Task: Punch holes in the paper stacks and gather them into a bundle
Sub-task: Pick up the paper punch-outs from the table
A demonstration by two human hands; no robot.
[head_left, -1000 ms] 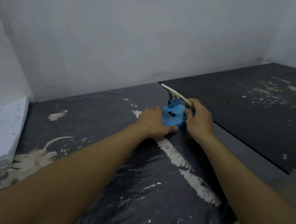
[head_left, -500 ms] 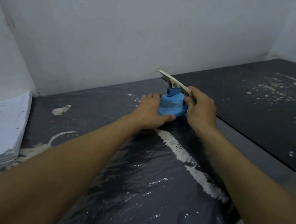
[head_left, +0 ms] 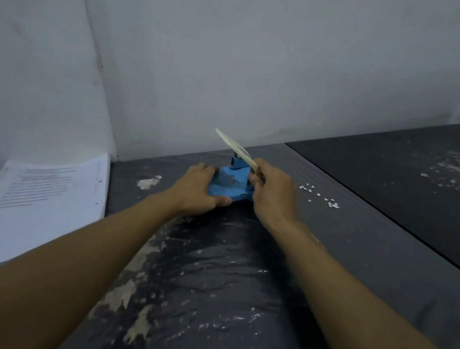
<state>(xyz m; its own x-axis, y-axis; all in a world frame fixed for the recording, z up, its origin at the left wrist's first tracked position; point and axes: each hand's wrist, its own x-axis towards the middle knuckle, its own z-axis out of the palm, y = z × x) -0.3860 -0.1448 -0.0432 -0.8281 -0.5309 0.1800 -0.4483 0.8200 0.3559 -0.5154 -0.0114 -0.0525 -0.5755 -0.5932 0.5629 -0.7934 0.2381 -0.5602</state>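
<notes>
Left hand (head_left: 195, 191) grips the blue punch (head_left: 228, 184), hiding its left side; right hand (head_left: 272, 194) pinches the lever (head_left: 234, 148), with bare table (head_left: 360, 253) to its right.

The paper stack (head_left: 29, 213) runs off the left edge, its printed lines too blurred to read. The left hand (head_left: 195, 191) covers the near left corner of the blue hole punch (head_left: 231, 185), and the right hand (head_left: 272, 194) hides its right side and the lower end of the pale lever (head_left: 234, 146).
</notes>
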